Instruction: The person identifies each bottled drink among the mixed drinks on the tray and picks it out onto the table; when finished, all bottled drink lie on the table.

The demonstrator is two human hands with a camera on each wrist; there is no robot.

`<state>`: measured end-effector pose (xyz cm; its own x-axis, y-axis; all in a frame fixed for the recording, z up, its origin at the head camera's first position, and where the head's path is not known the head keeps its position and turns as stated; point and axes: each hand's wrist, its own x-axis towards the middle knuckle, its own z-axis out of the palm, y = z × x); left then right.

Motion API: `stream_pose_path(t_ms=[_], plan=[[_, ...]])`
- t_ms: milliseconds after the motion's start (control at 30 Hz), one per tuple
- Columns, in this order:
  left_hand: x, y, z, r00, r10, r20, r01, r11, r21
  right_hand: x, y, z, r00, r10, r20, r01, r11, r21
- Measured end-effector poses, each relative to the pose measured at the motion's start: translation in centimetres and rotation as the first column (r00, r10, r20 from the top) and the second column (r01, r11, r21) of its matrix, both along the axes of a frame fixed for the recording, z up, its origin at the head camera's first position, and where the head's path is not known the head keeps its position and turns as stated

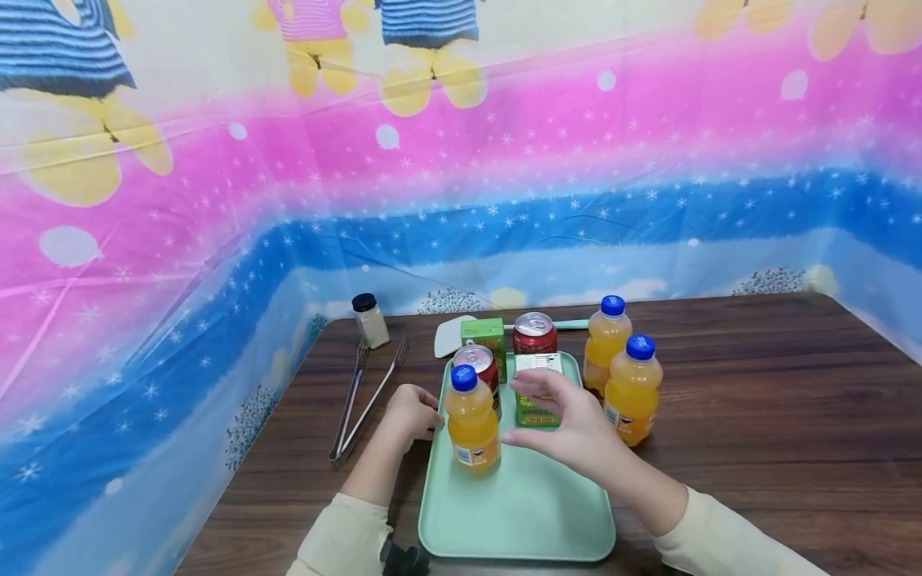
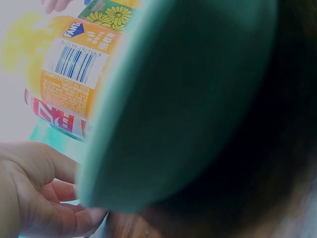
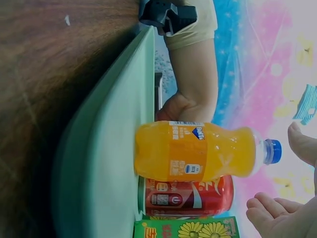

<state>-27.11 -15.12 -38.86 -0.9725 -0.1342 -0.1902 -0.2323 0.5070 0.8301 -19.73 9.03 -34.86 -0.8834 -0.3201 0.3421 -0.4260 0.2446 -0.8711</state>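
Note:
A light green tray [image 1: 519,512] lies on the table, and my left hand [image 1: 414,416] grips its left rim, fingers curled at the edge in the left wrist view. An orange Fanta bottle [image 1: 471,432] with a blue cap stands upright on the tray, just right of that hand. Behind it a red soda can [image 1: 481,360] is partly hidden. My right hand [image 1: 569,408] hangs over the tray with fingers spread, apart from the bottle in the right wrist view [image 3: 282,213]. Beyond this hand stands a green drink carton [image 1: 536,412] with yellow flowers.
Two more orange bottles [image 1: 608,344] [image 1: 634,392] stand right of the tray. Toward its far end are another green carton [image 1: 488,332] and red can [image 1: 535,336]. Metal tongs [image 1: 367,400] and a black-lidded jar [image 1: 370,320] are left; a white-headed spatula [image 1: 452,336] lies behind.

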Motion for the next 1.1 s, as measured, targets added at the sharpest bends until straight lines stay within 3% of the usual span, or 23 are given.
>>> stream_pose_path(t_ms=[200,500,1100], plan=[[0.0,-0.1,0.1,1.0,-0.001,0.006,0.001,1.0,0.005,-0.6,-0.8,-0.3,1.0,-0.003,0.013,0.003,1.0,-0.002],[0.3,-0.1,0.5,1.0,0.004,0.014,-0.004,1.0,0.001,-0.9,-2.2,-0.2,0.998,-0.041,-0.056,0.043,0.998,0.038],[0.2,-0.1,0.1,1.0,0.007,0.006,-0.007,1.0,0.001,-1.2,-3.7,-0.3,0.998,-0.047,-0.031,0.049,0.998,0.043]])
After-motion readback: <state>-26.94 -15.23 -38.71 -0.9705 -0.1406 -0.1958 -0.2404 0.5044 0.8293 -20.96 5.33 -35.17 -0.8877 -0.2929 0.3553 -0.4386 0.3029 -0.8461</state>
